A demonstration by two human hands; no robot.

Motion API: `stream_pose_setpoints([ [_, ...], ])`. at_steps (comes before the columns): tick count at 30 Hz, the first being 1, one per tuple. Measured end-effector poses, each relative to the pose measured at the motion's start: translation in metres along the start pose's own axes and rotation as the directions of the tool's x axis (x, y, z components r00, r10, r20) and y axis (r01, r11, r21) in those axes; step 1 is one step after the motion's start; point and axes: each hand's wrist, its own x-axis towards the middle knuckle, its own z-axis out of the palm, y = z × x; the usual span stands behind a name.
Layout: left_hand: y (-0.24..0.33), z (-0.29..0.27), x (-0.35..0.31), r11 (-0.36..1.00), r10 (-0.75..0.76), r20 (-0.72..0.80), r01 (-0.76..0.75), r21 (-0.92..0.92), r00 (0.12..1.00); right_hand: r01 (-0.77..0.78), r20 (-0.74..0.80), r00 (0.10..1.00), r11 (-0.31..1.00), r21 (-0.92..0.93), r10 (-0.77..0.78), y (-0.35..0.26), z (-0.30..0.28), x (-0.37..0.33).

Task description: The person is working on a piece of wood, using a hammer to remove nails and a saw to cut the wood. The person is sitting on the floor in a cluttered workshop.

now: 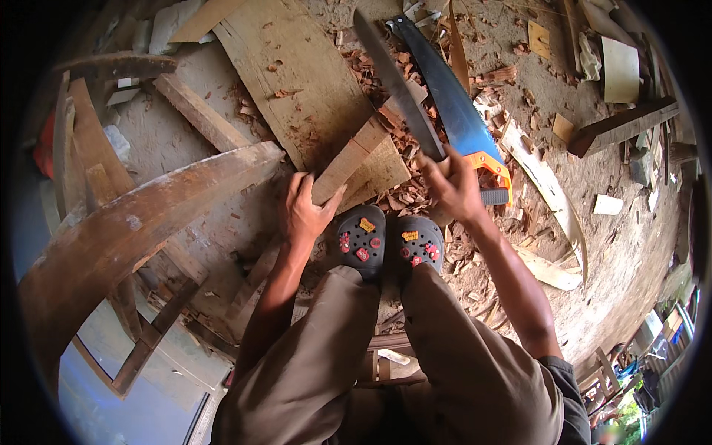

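My left hand (306, 208) is closed round the near end of a short squared wooden block (351, 162), thumb on one side and fingers on the other. The block slants away to the right over a wide flat board (297, 78) on the ground. In my right hand (454, 189) is a machete (400, 89), its long blade pointing up and away, just right of the block. The handle is mostly hidden in my fist. Right beside the blade lies a handsaw (454, 107) with a dark blade and an orange-and-black handle.
Reddish wood chips (411, 194) lie round the block and near my dark clogs (361, 241). A large curved timber (148, 204) spans the left side, among other wood pieces. A pale curved strip (552, 193) and a dark beam (623, 126) lie to the right.
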Motion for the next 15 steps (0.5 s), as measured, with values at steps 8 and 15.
stream_pose_setpoints([
  [8,-0.008,0.002,-0.003,0.999,0.009,0.001,-0.009,0.035,1.0,0.373,-0.27,0.903,0.921,0.107,-0.334,-0.051,-0.035,0.029],
  [15,-0.004,0.003,-0.001,0.999,0.013,-0.017,-0.013,-0.04,1.0,0.104,0.108,0.991,0.952,-0.287,-0.076,-0.013,-0.022,0.021],
])
